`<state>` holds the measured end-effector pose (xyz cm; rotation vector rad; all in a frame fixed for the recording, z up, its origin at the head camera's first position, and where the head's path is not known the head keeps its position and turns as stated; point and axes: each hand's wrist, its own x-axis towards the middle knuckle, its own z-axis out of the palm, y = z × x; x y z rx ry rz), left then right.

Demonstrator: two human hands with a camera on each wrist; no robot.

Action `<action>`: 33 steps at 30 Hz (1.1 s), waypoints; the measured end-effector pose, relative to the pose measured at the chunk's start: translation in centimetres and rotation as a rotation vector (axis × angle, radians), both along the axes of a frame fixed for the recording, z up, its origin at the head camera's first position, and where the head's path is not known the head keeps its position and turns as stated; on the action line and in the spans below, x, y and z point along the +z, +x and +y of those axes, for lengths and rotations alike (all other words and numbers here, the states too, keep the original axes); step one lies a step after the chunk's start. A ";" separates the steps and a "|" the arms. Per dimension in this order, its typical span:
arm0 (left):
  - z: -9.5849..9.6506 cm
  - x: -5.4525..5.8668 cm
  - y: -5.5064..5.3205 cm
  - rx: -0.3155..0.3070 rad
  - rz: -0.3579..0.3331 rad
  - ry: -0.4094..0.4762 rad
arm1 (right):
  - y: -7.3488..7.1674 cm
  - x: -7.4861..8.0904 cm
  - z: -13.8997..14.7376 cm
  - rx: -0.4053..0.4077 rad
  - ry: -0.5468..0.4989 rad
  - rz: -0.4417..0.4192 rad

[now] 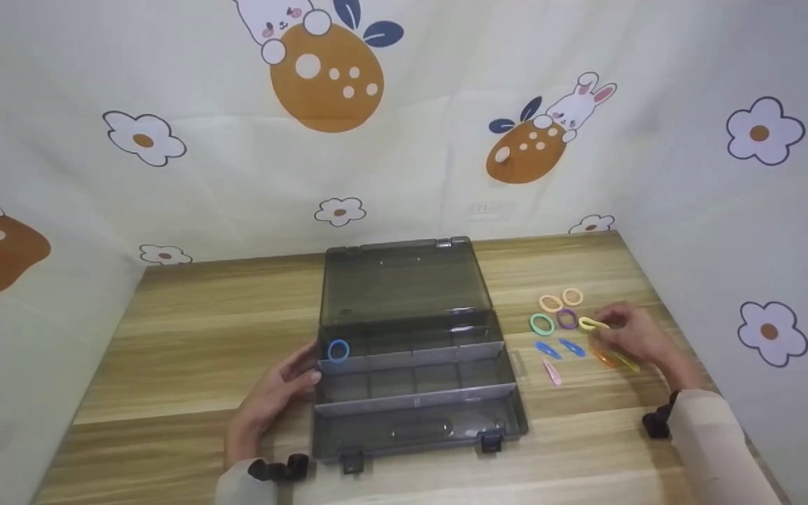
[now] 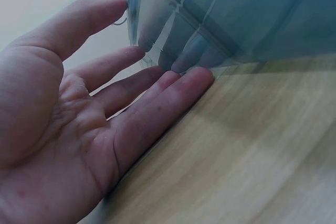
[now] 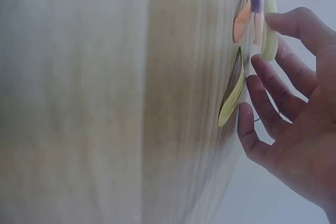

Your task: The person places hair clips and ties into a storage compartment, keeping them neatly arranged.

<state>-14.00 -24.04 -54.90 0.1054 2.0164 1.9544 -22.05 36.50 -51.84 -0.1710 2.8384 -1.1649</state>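
A dark see-through compartment box [image 1: 418,407] stands with its lid [image 1: 404,280] folded back. One blue hair tie [image 1: 338,351] is in its back left compartment. My left hand [image 1: 281,386] touches the box's left side, its fingers fairly straight against the wall in the left wrist view. My right hand [image 1: 632,333] pinches a yellow hair tie [image 3: 270,30] between thumb and finger, above the table at the right. Below that hand lie an orange hair clip [image 1: 602,356] and a yellow hair clip [image 3: 232,93].
Left of my right hand lie a purple hair tie [image 1: 567,319], a green hair tie [image 1: 541,324] and two peach ones [image 1: 550,303]. Nearer are two blue hair clips [image 1: 548,350] and a pink hair clip [image 1: 552,372]. A patterned curtain [image 1: 418,168] surrounds the wooden table [image 1: 200,337].
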 end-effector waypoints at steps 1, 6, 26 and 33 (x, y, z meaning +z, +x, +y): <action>0.0 0.0 0.0 0.003 -0.002 -0.005 | 0.0 0.1 -0.1 -0.010 0.001 0.006; 0.0 0.1 0.1 0.019 -0.002 -0.034 | 0.2 1.3 -0.9 -0.051 0.003 -0.003; 0.1 -0.3 0.0 0.046 0.003 -0.055 | -0.3 6.7 -7.5 0.080 -0.034 0.243; 0.1 -0.1 0.1 0.052 0.006 -0.053 | -0.5 7.9 -10.2 0.154 -0.034 0.276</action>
